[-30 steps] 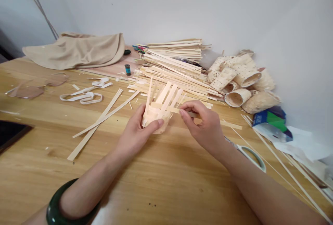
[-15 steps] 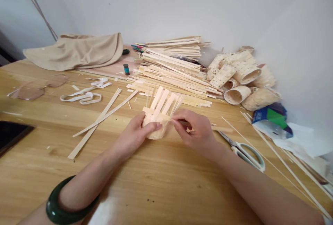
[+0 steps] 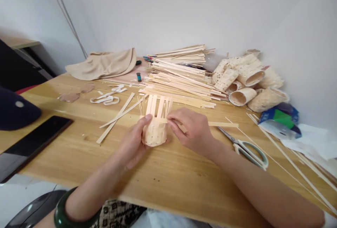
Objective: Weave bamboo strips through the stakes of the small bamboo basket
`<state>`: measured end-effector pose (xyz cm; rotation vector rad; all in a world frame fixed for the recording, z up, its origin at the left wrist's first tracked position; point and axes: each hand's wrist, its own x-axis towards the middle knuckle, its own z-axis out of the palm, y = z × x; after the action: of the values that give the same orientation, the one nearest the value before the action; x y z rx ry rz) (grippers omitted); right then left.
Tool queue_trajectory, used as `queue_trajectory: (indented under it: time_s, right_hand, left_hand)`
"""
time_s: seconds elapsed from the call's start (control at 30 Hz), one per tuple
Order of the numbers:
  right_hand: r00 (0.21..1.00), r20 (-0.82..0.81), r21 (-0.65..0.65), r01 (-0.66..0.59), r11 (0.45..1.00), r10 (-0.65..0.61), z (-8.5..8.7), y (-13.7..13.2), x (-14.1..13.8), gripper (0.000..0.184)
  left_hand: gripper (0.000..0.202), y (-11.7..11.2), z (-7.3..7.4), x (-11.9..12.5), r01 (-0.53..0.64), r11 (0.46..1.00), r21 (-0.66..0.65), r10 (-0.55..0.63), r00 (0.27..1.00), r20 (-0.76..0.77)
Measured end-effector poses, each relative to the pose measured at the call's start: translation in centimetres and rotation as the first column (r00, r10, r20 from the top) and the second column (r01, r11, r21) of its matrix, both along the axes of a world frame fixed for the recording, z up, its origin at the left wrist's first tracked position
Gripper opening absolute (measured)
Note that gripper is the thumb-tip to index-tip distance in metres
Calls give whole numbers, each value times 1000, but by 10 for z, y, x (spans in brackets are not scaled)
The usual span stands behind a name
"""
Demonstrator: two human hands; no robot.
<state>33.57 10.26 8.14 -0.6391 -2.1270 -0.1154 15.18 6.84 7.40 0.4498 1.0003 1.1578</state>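
A small, partly woven bamboo basket (image 3: 156,136) is held over the table, its upright strips fanning up from the rim. My left hand (image 3: 137,135) is wrapped round its left side, thumb near the upper edge of the weave. With thumb and forefinger, my right hand (image 3: 191,128) pinches a flat bamboo strip (image 3: 223,124) at the basket's right side. The strip crosses the front of the uprights and its free end sticks out to the right, past my knuckles. Scissors (image 3: 249,150) lie beside my right forearm.
Behind the basket lie stacked bamboo strips (image 3: 181,80). Finished woven tubes (image 3: 242,96) are heaped at the back right. Two crossed strips (image 3: 116,119), a white ribbon (image 3: 105,99), a thread spool (image 3: 139,77) and a phone (image 3: 34,143) lie left. Long thin strips (image 3: 289,161) lie right.
The view has shifted, bringing more of the table's left side and front edge into sight. The basket is turned more squarely to me, and the strip now reaches out right of my right hand.
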Motion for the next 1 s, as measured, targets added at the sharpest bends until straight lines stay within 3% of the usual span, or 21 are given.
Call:
queue_trajectory:
  time_s: [0.1,0.17,0.23,0.27,0.3,0.33,0.4,0.43,0.47,0.5,0.63,0.73,0.83,0.9,1.0]
  right_hand:
    - [999,-8,305,-38,952,42,6,-15,-2,12]
    - [990,26,391,-135,911,135,7,-27,-6,13]
    - [979,40,251,-205,946,202,3,-39,-14,14]
    - [978,14,77,-210,975,210,0,-44,-20,14]
    - [980,-44,-153,-196,969,192,-4,-48,-25,12]
    - [978,-137,-392,-201,898,159,-8,-51,-30,10]
    - [934,-354,-712,-306,632,54,-15,-55,-38,17]
    - [894,-447,-768,-387,510,4,-18,-57,-40,25]
    - [853,-520,-778,-457,430,-35,-20,-59,-40,30]
    - [819,-571,-767,-507,392,-59,-21,-62,-40,33]
    - [775,-626,-745,-564,357,-83,-17,-67,-35,34]
    - [799,-597,-781,-559,279,-72,-10,-65,-30,36]
    - [837,-546,-815,-521,255,-33,-5,-60,-27,27]
    - [848,-528,-826,-504,251,-34,-6,-57,-27,25]
    - [845,-535,-820,-510,261,-29,-8,-54,-27,30]
  left_hand:
    - [28,-22,-8,-1,-126,992,18,125,989,76]
    - [29,-34,-13,-2,-212,977,23,208,971,117]
    - [27,-44,-16,-3,-308,950,48,298,944,142]
    - [28,-49,-18,-3,-346,935,74,333,931,151]
    - [31,-53,-19,-3,-374,921,110,355,921,158]
    - [35,-58,-20,-2,-389,909,152,365,916,166]
    - [43,-66,-22,2,-395,891,224,362,916,174]
    - [45,-70,-22,4,-388,888,248,353,919,173]
    - [47,-74,-23,7,-371,891,262,335,926,171]
    - [48,-77,-23,10,-344,900,267,308,937,168]
    - [50,-82,-22,18,-227,937,266,190,969,157]
    - [49,-80,-23,17,-151,949,278,120,985,126]
    - [49,-78,-27,14,-91,966,243,87,996,27]
    - [47,-78,-30,12,-115,970,214,133,989,-71]
    - [47,-81,-32,11,-301,912,279,367,902,-228]
